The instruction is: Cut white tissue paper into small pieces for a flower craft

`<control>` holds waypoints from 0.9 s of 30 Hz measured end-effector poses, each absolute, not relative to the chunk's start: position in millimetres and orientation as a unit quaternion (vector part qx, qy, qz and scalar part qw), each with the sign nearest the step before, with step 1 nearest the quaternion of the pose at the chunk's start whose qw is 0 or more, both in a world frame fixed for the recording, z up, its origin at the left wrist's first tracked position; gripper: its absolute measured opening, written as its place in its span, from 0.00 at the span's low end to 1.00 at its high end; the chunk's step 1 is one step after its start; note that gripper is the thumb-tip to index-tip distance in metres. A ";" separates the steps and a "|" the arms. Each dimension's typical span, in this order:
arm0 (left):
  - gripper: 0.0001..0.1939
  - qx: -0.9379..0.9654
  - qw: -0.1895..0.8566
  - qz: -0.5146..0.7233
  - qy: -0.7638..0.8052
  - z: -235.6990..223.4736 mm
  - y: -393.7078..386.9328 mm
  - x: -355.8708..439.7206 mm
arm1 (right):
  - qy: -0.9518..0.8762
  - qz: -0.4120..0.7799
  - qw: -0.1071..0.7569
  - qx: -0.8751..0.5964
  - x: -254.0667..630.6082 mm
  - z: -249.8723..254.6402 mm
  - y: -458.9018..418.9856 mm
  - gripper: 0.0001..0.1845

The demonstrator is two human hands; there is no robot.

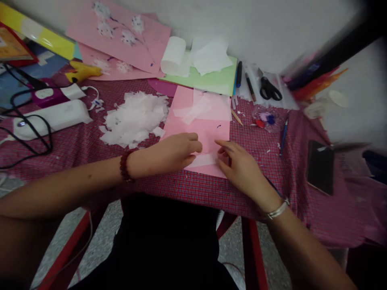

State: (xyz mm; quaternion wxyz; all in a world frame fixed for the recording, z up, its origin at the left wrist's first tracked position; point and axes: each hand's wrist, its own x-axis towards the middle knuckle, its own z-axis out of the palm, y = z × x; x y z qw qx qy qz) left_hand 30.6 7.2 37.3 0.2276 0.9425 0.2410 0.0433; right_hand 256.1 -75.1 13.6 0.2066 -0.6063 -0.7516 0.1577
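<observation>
While the left hand [185, 151] and right hand [242, 166] stand apart, fingers curled, I cannot tell whether either pinches anything. Between them, about equally near both, a whitish strip [205, 160] runs left to right across the near end of the pink sheet [208, 132], narrow and faintly see-through; farther left, white scraps [136, 119] heap on the desk [187, 191].
</observation>
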 end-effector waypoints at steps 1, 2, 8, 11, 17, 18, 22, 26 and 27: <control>0.10 0.942 0.234 0.042 0.237 38.0 6.0 35.8 | -0.754 0.136 0.208 -0.608 262.9 17.4 -80.2 0.24; 0.09 0.941 0.241 0.043 0.234 37.9 5.5 41.1 | -0.751 0.116 0.210 -0.615 271.2 20.5 -87.0 0.23; 0.17 0.930 0.255 0.022 0.263 27.0 14.0 68.2 | -0.720 0.062 0.147 -0.676 324.9 11.5 -145.8 0.25; 0.16 0.923 0.264 -0.004 0.281 22.8 16.8 78.9 | -0.716 0.054 0.115 -0.686 336.7 -0.3 -162.2 0.27; 0.07 0.894 0.330 0.054 0.299 12.7 16.1 88.5 | -0.699 0.057 0.148 -0.697 336.5 -2.3 -156.4 0.21; 0.07 0.888 0.343 0.071 0.298 11.0 16.1 88.0 | -0.699 0.060 0.156 -0.695 336.7 -0.5 -154.5 0.21; 0.06 0.866 0.383 0.115 0.301 7.8 16.5 83.3 | -0.711 0.066 0.173 -0.678 340.5 5.0 -149.9 0.21; 0.06 0.853 0.403 0.124 0.307 11.0 15.7 80.6 | -0.732 0.062 0.157 -0.660 343.9 5.3 -147.8 0.19; 0.05 0.850 0.407 0.125 0.309 12.0 15.4 80.4 | -0.735 0.062 0.154 -0.657 344.5 5.4 -147.5 0.19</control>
